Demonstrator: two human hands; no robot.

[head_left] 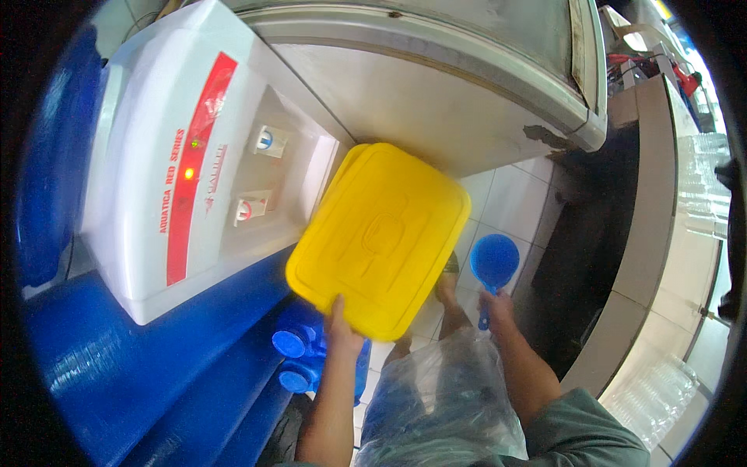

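Note:
My left hand [341,328] grips the near edge of a yellow rectangular lid [373,241] with rounded corners, thumb on top and the other fingers out of sight beneath. A second yellow edge shows behind its far left corner; what that belongs to is hidden. To the right, my right hand [498,303] is closed round the handle of a round blue dipper [494,258]. The dipper hangs over the tiled floor, apart from the lid. I cannot tell whether anything is in it.
A white water dispenser [156,163] with two taps stands left of the lid. Blue water jugs [289,342] sit beside my left forearm. A worn metal-edged appliance [389,93] is beyond. Along the right runs a tiled counter [654,226] with stacked clear plastic cups [654,397].

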